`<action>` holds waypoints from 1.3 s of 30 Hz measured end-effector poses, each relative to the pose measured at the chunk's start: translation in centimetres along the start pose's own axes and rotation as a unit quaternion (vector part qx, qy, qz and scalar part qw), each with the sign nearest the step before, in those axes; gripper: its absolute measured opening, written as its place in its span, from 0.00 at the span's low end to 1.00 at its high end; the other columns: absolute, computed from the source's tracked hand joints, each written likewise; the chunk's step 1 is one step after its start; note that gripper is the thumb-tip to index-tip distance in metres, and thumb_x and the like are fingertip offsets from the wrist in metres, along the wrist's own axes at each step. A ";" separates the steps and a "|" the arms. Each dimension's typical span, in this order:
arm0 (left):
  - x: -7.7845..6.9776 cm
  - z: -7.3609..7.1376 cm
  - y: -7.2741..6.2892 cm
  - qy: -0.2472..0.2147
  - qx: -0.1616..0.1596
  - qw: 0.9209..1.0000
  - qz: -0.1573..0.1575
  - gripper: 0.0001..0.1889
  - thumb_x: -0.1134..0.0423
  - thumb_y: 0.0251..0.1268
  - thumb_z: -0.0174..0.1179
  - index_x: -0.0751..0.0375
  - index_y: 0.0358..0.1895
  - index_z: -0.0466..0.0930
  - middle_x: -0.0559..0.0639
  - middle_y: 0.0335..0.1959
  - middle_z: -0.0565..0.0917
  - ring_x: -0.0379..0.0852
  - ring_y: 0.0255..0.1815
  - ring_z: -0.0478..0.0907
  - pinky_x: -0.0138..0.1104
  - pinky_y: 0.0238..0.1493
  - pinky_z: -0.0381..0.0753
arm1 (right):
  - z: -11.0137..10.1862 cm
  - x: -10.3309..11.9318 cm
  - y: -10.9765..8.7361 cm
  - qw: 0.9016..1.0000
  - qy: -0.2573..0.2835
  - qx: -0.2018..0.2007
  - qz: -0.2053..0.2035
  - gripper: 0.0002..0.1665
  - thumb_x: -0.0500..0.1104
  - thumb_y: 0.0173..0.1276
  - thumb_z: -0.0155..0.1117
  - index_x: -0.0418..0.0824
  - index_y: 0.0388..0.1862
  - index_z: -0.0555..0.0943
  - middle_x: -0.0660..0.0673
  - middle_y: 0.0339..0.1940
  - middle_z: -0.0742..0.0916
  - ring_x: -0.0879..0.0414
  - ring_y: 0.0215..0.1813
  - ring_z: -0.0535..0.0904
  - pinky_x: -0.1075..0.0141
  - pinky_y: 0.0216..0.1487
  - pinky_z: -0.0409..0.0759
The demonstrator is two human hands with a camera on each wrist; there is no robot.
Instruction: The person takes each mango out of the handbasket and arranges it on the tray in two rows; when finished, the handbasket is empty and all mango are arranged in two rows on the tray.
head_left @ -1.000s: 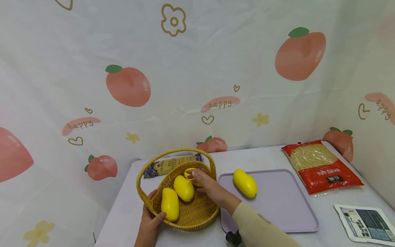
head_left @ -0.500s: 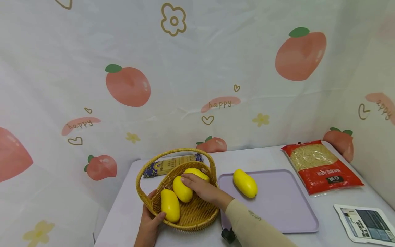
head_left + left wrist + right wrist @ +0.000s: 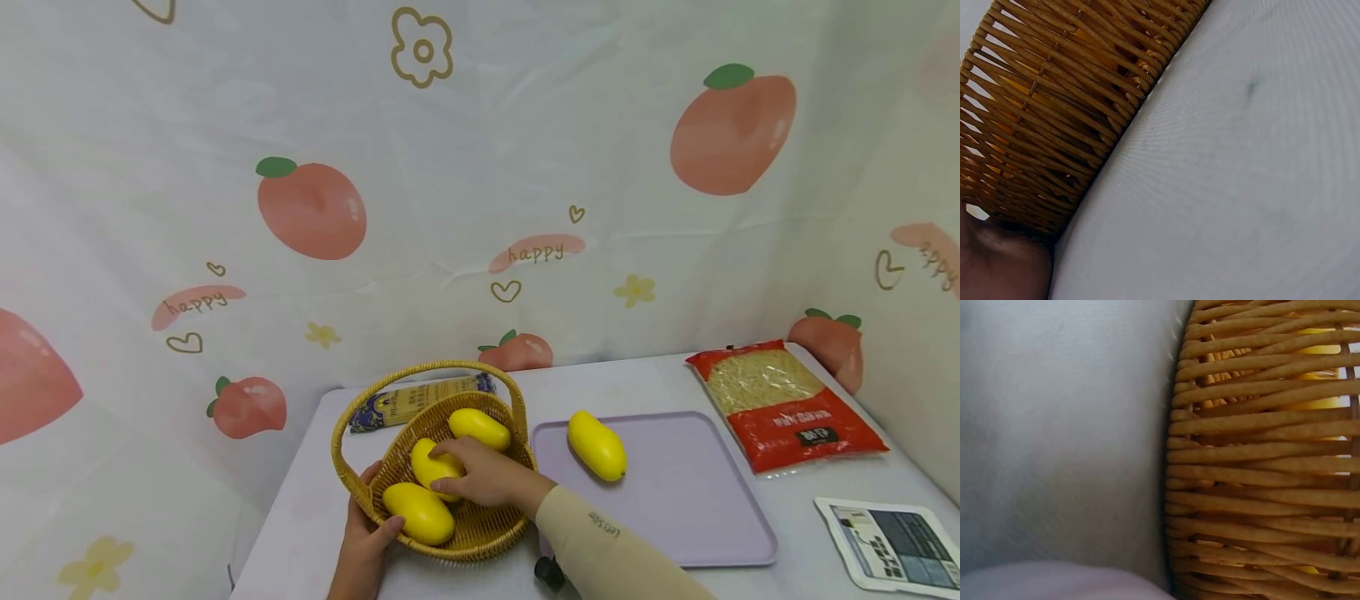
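A woven wicker basket (image 3: 483,533) with an arched handle stands on the table, three yellow mangoes inside it. My left hand (image 3: 366,542) grips its left rim, thumb over the edge near the front mango (image 3: 420,514). Inside the basket, my right hand (image 3: 487,477) holds the middle mango (image 3: 424,467), fingers over its top and thumb at its near side. The rear mango (image 3: 480,428) lies just beyond that hand. In the left wrist view, part of my hand (image 3: 1007,265) shows below the basket wall (image 3: 1054,119). Only basket weave (image 3: 1260,456) and cloth fill most of the right wrist view.
Right of the basket lies a lilac tray (image 3: 697,500) with another mango (image 3: 597,446) on it. Behind the basket is a long patterned packet (image 3: 420,402). A red food bag (image 3: 787,408) and a white tablet-like panel (image 3: 892,542) lie at the right.
My right hand has moved from the rear mango to the middle one, which has shifted slightly left. The front mango has turned more sideways. My left hand keeps its place on the rim.
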State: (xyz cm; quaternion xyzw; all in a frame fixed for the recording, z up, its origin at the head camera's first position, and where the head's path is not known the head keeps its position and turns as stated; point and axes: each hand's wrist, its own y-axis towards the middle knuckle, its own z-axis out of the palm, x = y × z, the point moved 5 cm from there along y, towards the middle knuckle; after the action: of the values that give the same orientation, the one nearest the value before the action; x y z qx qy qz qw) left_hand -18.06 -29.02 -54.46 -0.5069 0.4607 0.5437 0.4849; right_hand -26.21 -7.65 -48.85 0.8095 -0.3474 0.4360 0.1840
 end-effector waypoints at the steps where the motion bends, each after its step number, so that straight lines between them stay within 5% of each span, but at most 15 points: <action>1: 0.0 0.0 0.0 -0.001 0.000 1.000 -0.001 0.44 0.65 0.79 0.67 0.50 0.87 0.48 0.60 0.84 0.55 0.40 0.73 0.69 0.28 0.67 0.75 | 0.0 0.0 0.0 1.000 -0.005 0.000 -0.001 0.28 0.57 0.80 0.70 0.49 0.73 0.79 0.47 0.70 0.79 0.57 0.70 0.73 0.55 0.73 0.73; 6: -0.1 0.0 0.0 0.002 0.001 1.000 -0.005 0.44 0.65 0.80 0.67 0.50 0.88 0.47 0.59 0.84 0.54 0.40 0.73 0.69 0.28 0.67 0.75 | 0.1 0.3 0.0 0.999 -0.039 -0.007 -0.011 0.27 0.53 0.77 0.75 0.51 0.70 0.80 0.48 0.69 0.80 0.59 0.69 0.74 0.58 0.72 0.74; 13: 0.0 -0.2 0.1 0.014 0.002 1.000 -0.003 0.43 0.64 0.80 0.66 0.48 0.87 0.49 0.60 0.84 0.55 0.41 0.74 0.68 0.27 0.67 0.74 | 0.7 0.4 0.2 0.994 -0.110 -0.004 -0.012 0.32 0.52 0.79 0.73 0.54 0.78 0.78 0.47 0.75 0.77 0.57 0.74 0.72 0.57 0.75 0.73; 20: 0.0 -0.2 0.0 0.013 0.000 1.000 0.004 0.42 0.65 0.80 0.66 0.48 0.86 0.50 0.60 0.83 0.57 0.47 0.76 0.66 0.27 0.67 0.74 | 0.8 0.5 0.5 0.993 -0.118 -0.010 -0.018 0.28 0.50 0.79 0.74 0.54 0.74 0.80 0.49 0.70 0.79 0.60 0.69 0.75 0.60 0.70 0.76; 30: 0.1 0.0 0.1 0.003 0.008 1.000 0.002 0.43 0.65 0.80 0.66 0.48 0.87 0.49 0.60 0.84 0.56 0.43 0.75 0.67 0.28 0.67 0.74 | 0.9 0.1 0.7 0.990 -0.140 -0.025 0.006 0.48 0.44 0.64 0.82 0.42 0.82 0.72 0.45 0.68 0.77 0.61 0.55 0.75 0.66 0.57 0.79; 39: 0.1 0.0 0.0 0.001 0.011 1.000 0.007 0.43 0.65 0.80 0.66 0.49 0.87 0.49 0.60 0.84 0.55 0.43 0.75 0.67 0.28 0.67 0.74 | 0.8 0.3 0.6 0.989 -0.147 -0.033 0.007 0.49 0.43 0.61 0.85 0.41 0.80 0.73 0.44 0.65 0.77 0.61 0.52 0.75 0.66 0.53 0.80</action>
State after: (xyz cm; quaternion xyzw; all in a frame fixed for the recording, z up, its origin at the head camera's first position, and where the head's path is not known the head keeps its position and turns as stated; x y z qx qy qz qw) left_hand -18.10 -29.04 -54.51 -0.4988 0.4711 0.5415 0.4858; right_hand -26.07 -8.64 -49.08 0.8562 -0.3902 0.3015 0.1543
